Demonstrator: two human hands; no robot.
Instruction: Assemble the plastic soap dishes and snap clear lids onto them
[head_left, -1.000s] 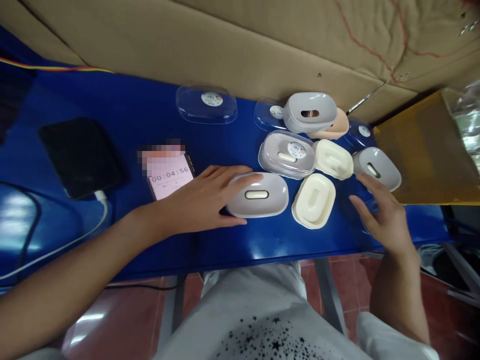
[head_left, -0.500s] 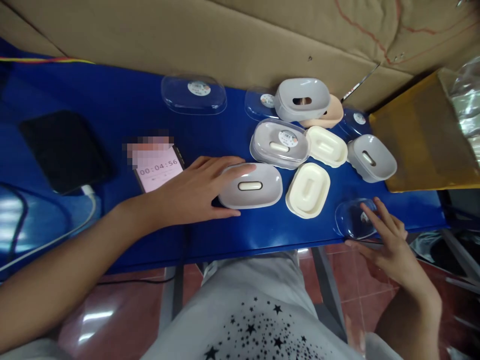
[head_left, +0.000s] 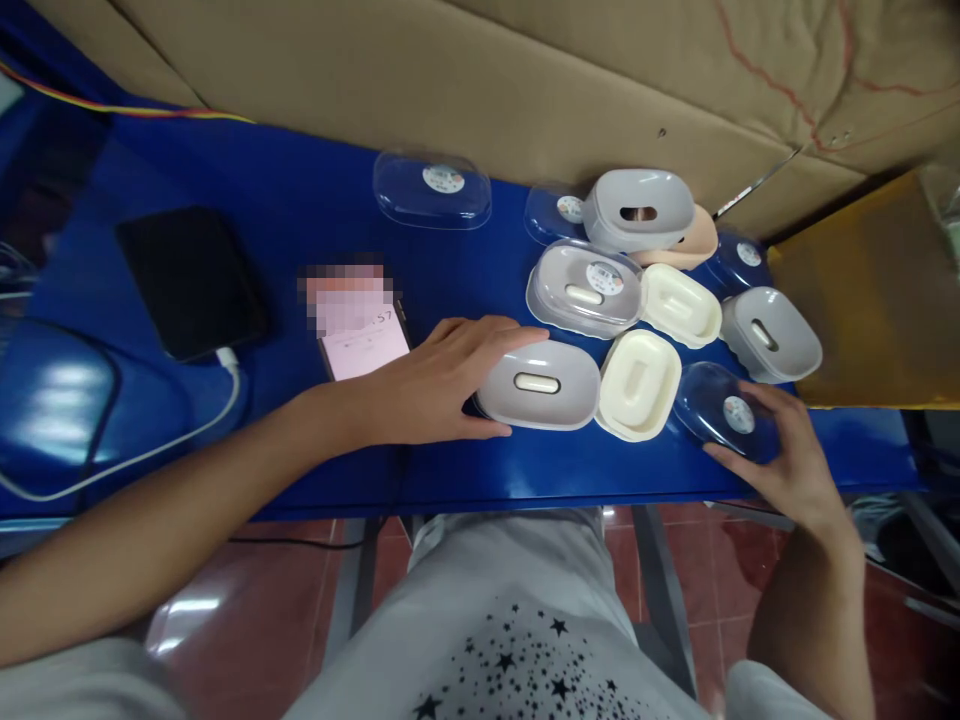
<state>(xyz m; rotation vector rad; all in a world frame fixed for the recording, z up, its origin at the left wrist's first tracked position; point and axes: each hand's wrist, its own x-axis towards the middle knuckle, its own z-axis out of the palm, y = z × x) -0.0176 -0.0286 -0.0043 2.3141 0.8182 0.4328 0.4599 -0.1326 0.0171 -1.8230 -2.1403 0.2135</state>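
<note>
My left hand (head_left: 457, 380) is wrapped around the left end of a grey soap dish (head_left: 559, 408), its thumb on the near side and its fingers along the far side. A white oblong piece shows in that dish's slot. At the right, my right hand (head_left: 806, 460) grips the right end of a clear lid (head_left: 709, 405) bearing a round label. Between the two lies a cream tray (head_left: 637, 385), close against the grey dish. Just behind stands another grey soap dish with a clear lid over it (head_left: 581, 285), beside a second cream tray (head_left: 682, 305).
Further back are an upper grey dish (head_left: 637, 205) on a peach one (head_left: 697, 238), several clear lids (head_left: 431, 205) and another grey dish (head_left: 784, 335). A phone (head_left: 367, 355) and a black device with a white cable (head_left: 187, 285) lie left. Cardboard (head_left: 375, 80) lines the back.
My right hand has closed on the clear lid and brought it left, nearer the cream tray. The grey dish in my left hand has slid slightly right. The whole view has shifted.
</note>
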